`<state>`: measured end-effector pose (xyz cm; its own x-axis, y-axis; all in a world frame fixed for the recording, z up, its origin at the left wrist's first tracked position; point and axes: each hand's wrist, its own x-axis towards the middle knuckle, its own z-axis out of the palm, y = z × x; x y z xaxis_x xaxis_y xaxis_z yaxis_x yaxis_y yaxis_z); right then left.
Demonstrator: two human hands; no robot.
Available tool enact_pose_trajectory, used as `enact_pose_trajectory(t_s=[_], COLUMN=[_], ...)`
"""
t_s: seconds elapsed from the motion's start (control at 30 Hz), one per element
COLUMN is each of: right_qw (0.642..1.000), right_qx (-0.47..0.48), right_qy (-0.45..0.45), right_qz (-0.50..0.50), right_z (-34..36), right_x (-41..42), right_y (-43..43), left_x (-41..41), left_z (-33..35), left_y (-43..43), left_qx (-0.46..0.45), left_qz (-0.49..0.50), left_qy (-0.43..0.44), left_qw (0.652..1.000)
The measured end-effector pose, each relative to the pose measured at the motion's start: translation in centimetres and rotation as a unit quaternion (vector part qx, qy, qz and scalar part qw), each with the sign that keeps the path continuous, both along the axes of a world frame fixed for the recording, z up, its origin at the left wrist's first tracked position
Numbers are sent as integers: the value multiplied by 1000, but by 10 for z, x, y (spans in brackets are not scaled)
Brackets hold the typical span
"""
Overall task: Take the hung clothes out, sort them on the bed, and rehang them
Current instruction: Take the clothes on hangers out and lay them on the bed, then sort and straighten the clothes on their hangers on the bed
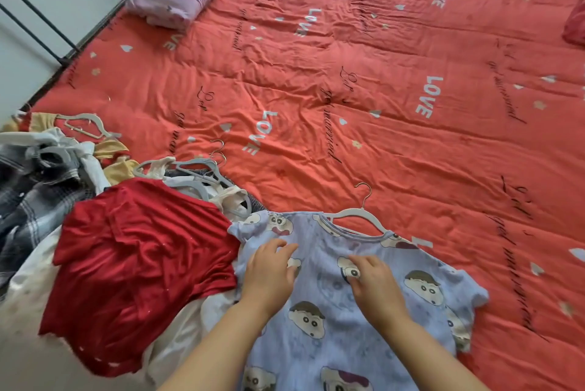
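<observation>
**Inspector:** Where does the item stand?

**Assessor:** The blue cartoon-print T-shirt (348, 327) lies front-up on the bed's red quilt (348, 90), at the near edge. A white hanger (357, 216) sits in its neckline, hook pointing up the bed. On its left, touching its sleeve, a red top (139, 264) lies over a heap of garments on grey hangers (190, 175).

**Inspector:** Risks from here?

**Assessor:** Three, in my judgement.
- If the shirt is drawn toward the person with the hanger inside, the hanger's shoulders may catch and stretch the collar.
- A sideways sweep across that sleeve could drag the red top along and muddle the sorting.
- The grey hangers' hooks lie crossed close by and could snag loose fabric.

**Inspector:** The hands?

**Assessor:** Both forearms reach forward from the bottom edge, palms down on the shirt's chest. The left hand (269, 270) rests with fingers spread and slightly bent; its grip is wide and holds nothing. The right hand (376, 286) has fingers curled down onto the print. Whether that grip pinches fabric or only presses, I cannot tell.
</observation>
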<state>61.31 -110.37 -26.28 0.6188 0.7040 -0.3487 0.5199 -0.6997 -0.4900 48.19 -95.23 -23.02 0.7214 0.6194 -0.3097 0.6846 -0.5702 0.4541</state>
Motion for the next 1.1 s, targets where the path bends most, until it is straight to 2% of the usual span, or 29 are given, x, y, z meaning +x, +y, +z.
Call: enact_pose_trajectory(t_s=[0.4, 0.63, 0.8, 1.0, 1.1], right_qw=[999, 997, 995, 995, 995], right_qx=[15, 22, 40, 37, 20], right_qy=[-52, -73, -86, -56, -53], right_qz=[5, -3, 40, 67, 83], right_z=[41, 55, 50, 46, 33], right_x=[-97, -200, -257, -266, -251], right_y=[54, 128, 189, 244, 271], left_x=[-124, -223, -277, -293, -287], left_z=[31, 36, 34, 18, 4], left_y=[60, 143, 208, 249, 264], left_qx=[44, 47, 66, 40, 67], left_qz=[27, 2, -1, 25, 14], left_qy=[-85, -104, -105, -88, -68], left_qw=[995, 993, 992, 995, 995])
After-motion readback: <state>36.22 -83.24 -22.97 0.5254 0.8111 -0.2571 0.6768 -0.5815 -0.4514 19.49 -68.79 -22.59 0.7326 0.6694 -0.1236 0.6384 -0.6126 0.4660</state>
